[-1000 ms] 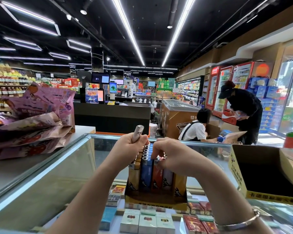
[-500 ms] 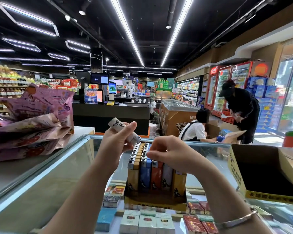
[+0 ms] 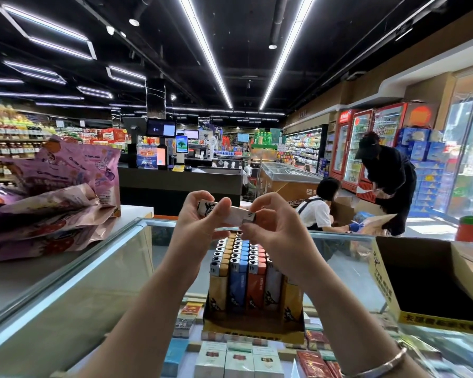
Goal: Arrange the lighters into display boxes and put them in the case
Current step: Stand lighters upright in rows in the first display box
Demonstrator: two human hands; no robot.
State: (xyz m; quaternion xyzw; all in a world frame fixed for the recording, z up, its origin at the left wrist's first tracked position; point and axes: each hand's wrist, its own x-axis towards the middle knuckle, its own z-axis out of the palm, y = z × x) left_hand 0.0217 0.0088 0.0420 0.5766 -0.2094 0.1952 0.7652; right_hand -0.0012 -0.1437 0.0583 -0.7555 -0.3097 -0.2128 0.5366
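Head view: both hands hold 1 white lighter (image 3: 225, 215) level in the air above the glass display case (image 3: 88, 271). The left hand (image 3: 200, 225) grips its printed end with curled fingers and thumb; the right hand (image 3: 273, 227) pinches its metal-capped end. Directly below, a yellow display box (image 3: 253, 327) stands on the case's glass top, packed with upright lighters (image 3: 245, 268) in yellow, blue, red and white columns. An empty yellow carton (image 3: 432, 282) sits at the case's right edge.
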